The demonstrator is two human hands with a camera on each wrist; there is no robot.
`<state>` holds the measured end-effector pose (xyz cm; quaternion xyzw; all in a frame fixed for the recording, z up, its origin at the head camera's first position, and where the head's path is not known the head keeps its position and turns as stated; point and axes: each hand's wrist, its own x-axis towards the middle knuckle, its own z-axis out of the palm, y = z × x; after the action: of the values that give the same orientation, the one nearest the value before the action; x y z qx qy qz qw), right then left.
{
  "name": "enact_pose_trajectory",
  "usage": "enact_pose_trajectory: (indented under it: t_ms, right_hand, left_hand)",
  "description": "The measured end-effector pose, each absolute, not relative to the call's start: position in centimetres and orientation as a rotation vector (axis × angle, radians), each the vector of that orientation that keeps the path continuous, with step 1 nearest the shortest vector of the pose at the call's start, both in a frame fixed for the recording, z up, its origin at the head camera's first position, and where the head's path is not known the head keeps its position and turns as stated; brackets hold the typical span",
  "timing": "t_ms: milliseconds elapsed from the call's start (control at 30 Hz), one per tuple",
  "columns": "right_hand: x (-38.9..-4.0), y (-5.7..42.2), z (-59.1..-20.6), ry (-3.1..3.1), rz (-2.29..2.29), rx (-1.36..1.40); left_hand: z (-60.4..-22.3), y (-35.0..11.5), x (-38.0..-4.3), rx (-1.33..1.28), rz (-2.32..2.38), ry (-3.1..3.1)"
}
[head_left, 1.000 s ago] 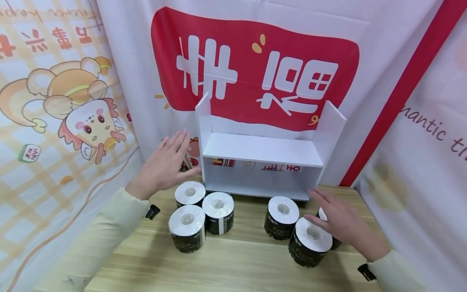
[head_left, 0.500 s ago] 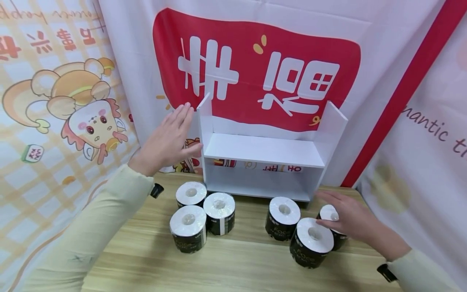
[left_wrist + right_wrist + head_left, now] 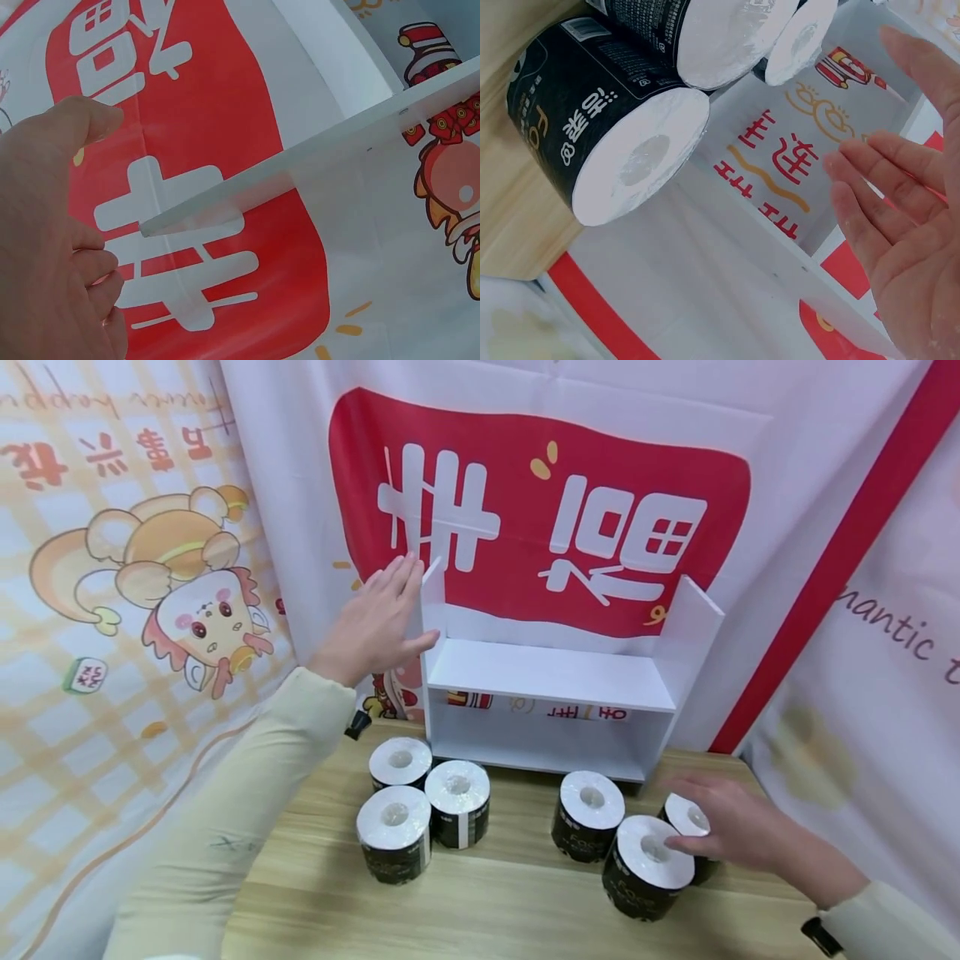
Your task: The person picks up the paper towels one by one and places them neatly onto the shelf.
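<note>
My left hand (image 3: 378, 622) is raised beside the upper left side panel of a white shelf (image 3: 551, 677), holding nothing. In the left wrist view its thumb points toward the panel (image 3: 300, 154) and its fingers bend loosely. My right hand (image 3: 738, 822) hovers over the right-hand toilet rolls, fingers loosely extended and nothing in them. It partly covers the rearmost right roll (image 3: 686, 814); its thumb tip overlaps the front roll (image 3: 637, 893). A third roll (image 3: 588, 827) stands left of these. In the right wrist view the hand is apart from the wrapped rolls (image 3: 637, 161).
Three more black-wrapped toilet rolls (image 3: 393, 860) stand upright in a cluster at the shelf's front left. All rest on a wooden table (image 3: 517, 910). Printed cloths hang behind and at both sides, one with a red panel (image 3: 517, 452). An orange cord (image 3: 150, 793) runs along the left cloth.
My left hand has risen along the shelf's left side. My right hand has moved to the right, away from the shelf's right edge. The rolls and shelf stay in place; the view shifts slightly.
</note>
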<state>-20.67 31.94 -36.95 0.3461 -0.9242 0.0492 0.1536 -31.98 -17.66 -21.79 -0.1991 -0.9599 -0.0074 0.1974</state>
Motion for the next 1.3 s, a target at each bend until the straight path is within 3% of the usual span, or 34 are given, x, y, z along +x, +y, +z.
enact_pose_trajectory:
  t_ms: [1300]
  right_hand:
    - [-19.8, 32.1, -41.4, -2.787, 0.215, 1.259]
  left_hand:
    - [-23.1, -16.4, -35.2, -0.508, 0.01, -2.689]
